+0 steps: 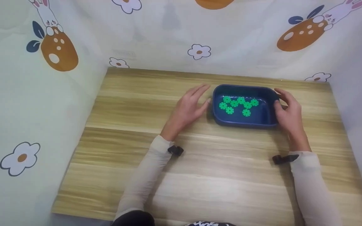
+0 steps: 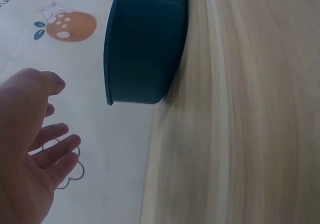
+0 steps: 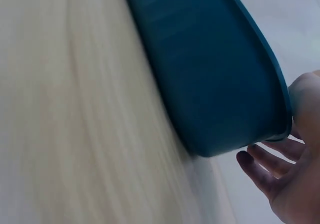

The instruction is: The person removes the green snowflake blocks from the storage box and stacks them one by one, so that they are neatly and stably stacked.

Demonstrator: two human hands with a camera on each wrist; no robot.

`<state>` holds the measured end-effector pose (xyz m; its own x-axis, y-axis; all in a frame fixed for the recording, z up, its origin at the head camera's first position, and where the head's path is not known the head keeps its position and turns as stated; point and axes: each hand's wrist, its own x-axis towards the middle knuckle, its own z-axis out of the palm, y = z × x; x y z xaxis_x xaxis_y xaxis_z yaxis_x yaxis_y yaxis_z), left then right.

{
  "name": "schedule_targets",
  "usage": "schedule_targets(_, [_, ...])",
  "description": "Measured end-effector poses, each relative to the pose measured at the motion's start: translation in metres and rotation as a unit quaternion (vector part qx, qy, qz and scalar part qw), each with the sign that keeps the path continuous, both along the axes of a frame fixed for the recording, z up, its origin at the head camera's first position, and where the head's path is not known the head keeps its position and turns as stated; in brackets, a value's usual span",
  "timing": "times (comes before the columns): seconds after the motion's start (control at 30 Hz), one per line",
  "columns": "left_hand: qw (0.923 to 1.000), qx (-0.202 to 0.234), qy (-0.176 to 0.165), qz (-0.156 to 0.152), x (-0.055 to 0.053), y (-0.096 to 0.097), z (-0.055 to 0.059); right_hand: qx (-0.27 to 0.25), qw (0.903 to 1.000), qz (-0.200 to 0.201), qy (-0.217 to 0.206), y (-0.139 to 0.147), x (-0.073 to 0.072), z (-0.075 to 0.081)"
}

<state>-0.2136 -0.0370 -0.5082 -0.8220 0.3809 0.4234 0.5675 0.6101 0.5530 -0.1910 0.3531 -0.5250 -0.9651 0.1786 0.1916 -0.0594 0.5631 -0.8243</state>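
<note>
A dark blue rectangular plastic tub (image 1: 247,121) stands on the wooden table, and several green flower-shaped pieces (image 1: 246,112) lie scattered on its floor. My right hand (image 1: 289,114) grips the tub's right end, thumb over the rim and fingers along the outer wall. In the right wrist view, the right hand (image 3: 295,169) is at the tub's corner (image 3: 215,83). Just off the tub's left end is my left hand (image 1: 189,105), fingers extended and nothing held. The left wrist view shows a gap between the left hand (image 2: 35,144) and the tub wall (image 2: 145,48).
The wood-grain table (image 1: 121,110) is enclosed at the back and sides by a pale cloth (image 1: 156,37) printed with flowers, rabbits and orange fruit. A small black device (image 1: 175,150) is strapped at the left wrist, another black device (image 1: 283,159) at the right.
</note>
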Motion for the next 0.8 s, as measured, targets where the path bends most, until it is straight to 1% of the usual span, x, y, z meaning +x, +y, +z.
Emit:
schedule_targets(0.17, [0.9994, 0.001, -0.005, -0.034, -0.001, 0.016, -0.002, -0.024, 0.9996, 0.001, -0.016, 0.001, -0.004, -0.006])
schedule_targets(0.3, [0.9983, -0.001, -0.022, -0.055, -0.001, 0.026, -0.004, -0.035, 0.9991, 0.007, -0.023, -0.001, -0.004, -0.006])
schedule_targets(0.47, [0.9959, -0.015, -0.037, -0.081, -0.005, 0.040, -0.004, -0.049, 0.9986, 0.013, -0.014, -0.004, -0.004, -0.005])
schedule_targets(0.57, [0.9943, -0.036, -0.045, -0.089, -0.009, 0.048, -0.003, -0.052, 0.9985, 0.011, -0.010, -0.004, -0.005, -0.006])
schedule_targets(0.67, [0.9913, -0.069, -0.062, -0.093, -0.013, 0.056, 0.001, -0.046, 0.9988, 0.010, -0.011, -0.004, -0.005, -0.006])
schedule_targets(0.73, [0.9878, -0.101, -0.072, -0.094, -0.016, 0.062, 0.004, -0.046, 0.9988, 0.010, -0.013, -0.004, -0.005, -0.006])
schedule_targets(0.8, [0.9821, -0.144, -0.079, -0.093, -0.018, 0.067, 0.007, -0.045, 0.9988, 0.010, -0.017, -0.004, -0.004, -0.005])
